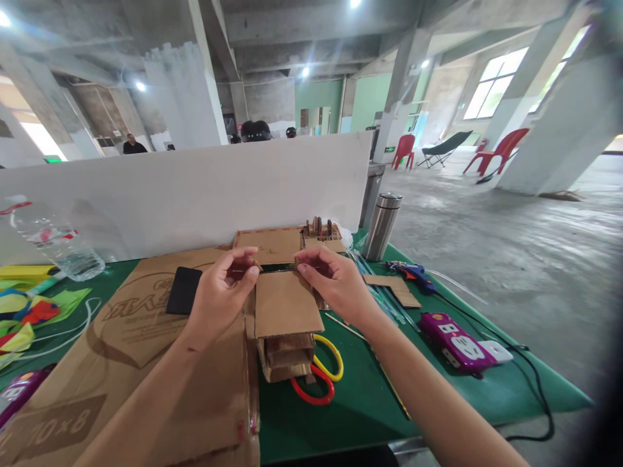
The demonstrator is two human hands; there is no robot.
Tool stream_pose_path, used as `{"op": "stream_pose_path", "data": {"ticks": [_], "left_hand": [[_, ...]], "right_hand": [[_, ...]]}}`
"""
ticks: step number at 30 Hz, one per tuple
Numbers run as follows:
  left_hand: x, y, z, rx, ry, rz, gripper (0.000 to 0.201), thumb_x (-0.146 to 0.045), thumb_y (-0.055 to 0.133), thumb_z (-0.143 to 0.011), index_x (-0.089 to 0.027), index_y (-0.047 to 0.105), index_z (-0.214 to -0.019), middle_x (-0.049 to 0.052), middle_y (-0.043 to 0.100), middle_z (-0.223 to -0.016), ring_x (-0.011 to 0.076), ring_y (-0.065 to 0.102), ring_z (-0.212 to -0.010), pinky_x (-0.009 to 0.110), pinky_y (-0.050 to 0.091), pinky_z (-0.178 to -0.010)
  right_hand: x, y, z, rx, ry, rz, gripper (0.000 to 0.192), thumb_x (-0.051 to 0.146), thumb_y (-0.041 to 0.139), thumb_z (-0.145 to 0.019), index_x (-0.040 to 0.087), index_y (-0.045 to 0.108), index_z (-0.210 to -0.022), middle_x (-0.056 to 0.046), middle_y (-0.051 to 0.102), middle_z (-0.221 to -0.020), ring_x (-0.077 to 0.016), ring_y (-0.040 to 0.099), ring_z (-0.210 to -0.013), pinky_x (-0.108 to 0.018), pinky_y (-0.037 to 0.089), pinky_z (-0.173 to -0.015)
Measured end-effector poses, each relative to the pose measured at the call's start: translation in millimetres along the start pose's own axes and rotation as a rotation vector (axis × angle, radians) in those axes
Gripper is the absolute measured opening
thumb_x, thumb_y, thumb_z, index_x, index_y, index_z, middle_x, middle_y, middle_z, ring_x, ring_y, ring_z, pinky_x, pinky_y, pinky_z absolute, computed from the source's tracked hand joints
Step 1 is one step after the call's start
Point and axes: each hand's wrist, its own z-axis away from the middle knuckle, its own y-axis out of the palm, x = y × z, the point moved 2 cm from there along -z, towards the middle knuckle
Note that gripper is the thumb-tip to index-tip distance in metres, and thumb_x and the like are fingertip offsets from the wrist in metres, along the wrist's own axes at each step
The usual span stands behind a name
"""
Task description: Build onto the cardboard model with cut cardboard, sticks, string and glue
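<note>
Two hands pinch the far corners of a cardboard box: the left hand and right hand each have their grip clamped on its top flap. Under the box lie scissors; right of it, on the green surface, a glue gun, power strip and steel flask. Behind stands a white partition in a concrete hall.
</note>
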Motion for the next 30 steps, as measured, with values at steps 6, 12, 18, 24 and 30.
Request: {"op": "stream_pose_path", "data": {"ticks": [6,12,18,24,30], "left_hand": [[-3.4,-8.4,-1.2,0.033,-0.007,-0.035,0.022,-0.041,0.067,-0.085,-0.022,0.072,-0.095,0.003,0.075,-0.088,0.017,0.069,-0.077,0.026,0.057,-0.071],[-6.8,-19.8,-7.8,0.059,-0.053,-0.02,0.031,-0.052,0.075,-0.077,-0.022,0.072,-0.083,0.005,0.078,-0.086,0.0219,0.073,-0.079,0.031,0.059,-0.07],[-8.6,-15.5,-8.4,0.115,-0.02,-0.104,0.03,-0.052,0.071,-0.081,-0.022,0.073,-0.085,0.004,0.079,-0.087,0.0218,0.073,-0.081,0.031,0.059,-0.073],[-12.3,-9.5,-5.7,0.083,-0.029,-0.147,0.024,-0.047,0.073,-0.081,-0.027,0.079,-0.093,0.002,0.081,-0.093,0.0248,0.075,-0.087,0.036,0.061,-0.082],[-14.6,-11.8,-2.6,0.119,0.005,-0.265,0.026,-0.048,0.07,-0.084,-0.029,0.08,-0.099,0.002,0.08,-0.101,0.0286,0.075,-0.097,0.039,0.06,-0.088]], "right_hand": [[0.8,-0.2,0.1,0.011,0.0,-0.01,0.019,0.032,0.06,-0.087,0.019,0.068,-0.098,-0.003,0.069,-0.087,-0.0159,0.062,-0.079,-0.031,0.049,-0.071],[-0.4,0.4,0.7,0.012,0.005,-0.015,0.019,0.033,0.061,-0.087,0.019,0.068,-0.099,-0.003,0.069,-0.088,-0.0164,0.063,-0.081,-0.031,0.05,-0.072],[-0.3,0.7,0.4,0.013,0.0,-0.016,0.018,0.032,0.06,-0.087,0.019,0.068,-0.098,-0.004,0.07,-0.089,-0.0167,0.063,-0.081,-0.032,0.05,-0.073],[-2.0,0.6,1.1,0.005,-0.001,-0.027,0.018,0.032,0.06,-0.088,0.019,0.067,-0.098,-0.003,0.069,-0.089,-0.0162,0.063,-0.082,-0.031,0.049,-0.073],[0.5,0.9,2.0,0.008,-0.004,-0.003,0.019,0.032,0.059,-0.089,0.019,0.067,-0.1,-0.003,0.069,-0.087,-0.0161,0.062,-0.079,-0.03,0.049,-0.07]]}}
